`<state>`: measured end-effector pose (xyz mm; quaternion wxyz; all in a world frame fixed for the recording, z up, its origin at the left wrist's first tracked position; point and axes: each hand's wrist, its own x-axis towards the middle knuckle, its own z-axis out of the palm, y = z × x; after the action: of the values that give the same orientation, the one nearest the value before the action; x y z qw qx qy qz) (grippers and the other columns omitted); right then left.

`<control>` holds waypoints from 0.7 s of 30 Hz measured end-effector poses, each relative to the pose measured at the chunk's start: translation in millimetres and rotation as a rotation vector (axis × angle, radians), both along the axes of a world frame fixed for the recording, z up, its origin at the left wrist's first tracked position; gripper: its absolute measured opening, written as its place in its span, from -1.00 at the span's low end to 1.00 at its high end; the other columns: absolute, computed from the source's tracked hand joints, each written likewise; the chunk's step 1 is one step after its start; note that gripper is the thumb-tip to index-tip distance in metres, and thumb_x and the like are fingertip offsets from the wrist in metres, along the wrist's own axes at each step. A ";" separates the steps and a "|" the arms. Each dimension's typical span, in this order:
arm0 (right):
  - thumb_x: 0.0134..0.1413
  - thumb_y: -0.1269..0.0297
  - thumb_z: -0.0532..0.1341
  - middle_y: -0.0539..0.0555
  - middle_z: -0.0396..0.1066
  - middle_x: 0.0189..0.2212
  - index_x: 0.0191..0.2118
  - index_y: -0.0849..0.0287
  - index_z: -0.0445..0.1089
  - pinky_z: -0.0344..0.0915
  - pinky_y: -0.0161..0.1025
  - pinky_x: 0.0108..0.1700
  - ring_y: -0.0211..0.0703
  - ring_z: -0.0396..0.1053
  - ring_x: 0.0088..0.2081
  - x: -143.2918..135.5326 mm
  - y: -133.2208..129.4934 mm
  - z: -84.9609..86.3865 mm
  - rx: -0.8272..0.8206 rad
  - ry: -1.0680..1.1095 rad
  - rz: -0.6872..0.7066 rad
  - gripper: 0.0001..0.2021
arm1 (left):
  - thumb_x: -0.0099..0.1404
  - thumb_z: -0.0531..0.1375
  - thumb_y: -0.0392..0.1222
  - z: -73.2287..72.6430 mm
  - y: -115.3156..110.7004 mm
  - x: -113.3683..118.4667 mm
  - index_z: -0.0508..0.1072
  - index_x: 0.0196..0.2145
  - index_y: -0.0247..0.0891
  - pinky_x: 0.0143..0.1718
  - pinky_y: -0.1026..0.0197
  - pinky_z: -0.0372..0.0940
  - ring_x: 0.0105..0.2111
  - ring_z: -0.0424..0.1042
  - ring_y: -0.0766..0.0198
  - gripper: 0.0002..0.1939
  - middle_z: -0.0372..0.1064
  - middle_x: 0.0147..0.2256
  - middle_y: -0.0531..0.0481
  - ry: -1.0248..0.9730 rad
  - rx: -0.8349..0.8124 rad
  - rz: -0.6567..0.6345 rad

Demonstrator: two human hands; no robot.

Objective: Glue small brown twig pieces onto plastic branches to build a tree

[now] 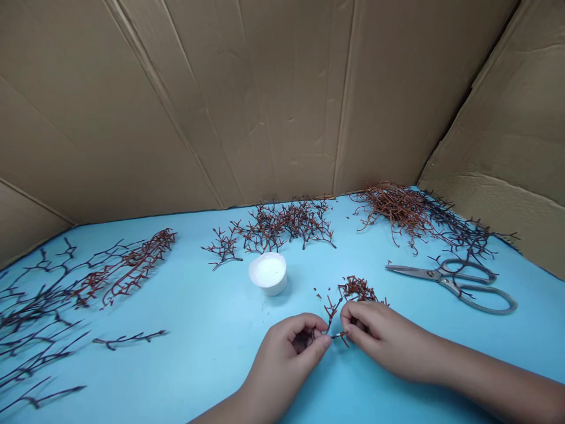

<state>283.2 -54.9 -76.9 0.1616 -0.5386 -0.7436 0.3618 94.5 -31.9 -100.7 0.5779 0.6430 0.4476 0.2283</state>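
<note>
My left hand [293, 353] pinches the lower end of a small dark branched twig [330, 321] with reddish-brown tips. Close on its right, my right hand [375, 333] has thumb and forefinger pressed together at one of the twig's side tips; whether a small piece is between them is too small to tell. Behind the right hand lies a little heap of short reddish-brown pieces [358, 288]. A white cup [269, 275] with white contents stands beyond my left hand.
Metal scissors [445, 280] lie at the right. Reddish stems [392, 206] are heaped behind them, branched twigs [286, 222] at the back middle, dark branches [44, 300] at the left. Cardboard walls [273, 100] border the blue table [189, 365]. A single twig [130, 338] lies left of centre.
</note>
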 end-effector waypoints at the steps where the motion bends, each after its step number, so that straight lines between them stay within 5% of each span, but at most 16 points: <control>1: 0.09 0.42 -0.03 -0.07 0.23 -0.53 -0.44 0.16 0.18 0.07 -0.39 -0.44 -0.31 0.17 -0.47 -0.2 0.1 -0.8 0.003 0.006 -0.006 -0.87 | 0.11 0.14 -0.12 0.3 1.2 0.2 0.39 -0.36 -0.27 -0.44 0.30 0.18 -0.52 0.22 0.34 -0.82 0.26 -0.52 0.08 -0.010 -0.030 0.009; 7: 0.07 0.43 -0.01 -0.09 0.20 -0.55 -0.44 0.15 0.17 0.04 -0.41 -0.48 -0.33 0.14 -0.51 -2.5 -1.4 -5.8 0.032 0.031 -0.024 -0.89 | 0.08 0.16 -0.12 2.5 3.7 1.7 0.42 -0.42 -0.29 -0.44 0.30 0.16 -0.52 0.21 0.35 -0.82 0.26 -0.55 0.08 0.002 -0.076 0.036; 21: -0.02 0.47 0.02 -0.03 0.24 -0.53 -0.45 0.19 0.20 0.08 -0.38 -0.44 -0.30 0.18 -0.49 -6.6 -3.1 -17.4 0.109 0.026 0.005 -0.91 | 0.13 0.06 -0.23 -6.5 -1.3 0.8 0.35 -0.50 -0.26 -0.47 0.34 0.10 -0.51 0.16 0.35 -0.88 0.18 -0.56 0.11 0.065 0.110 -0.080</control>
<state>276.6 -58.0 -94.3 0.1995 -0.5224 -0.7614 0.3279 95.3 -33.3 -107.1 0.5356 0.6982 0.4269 0.2083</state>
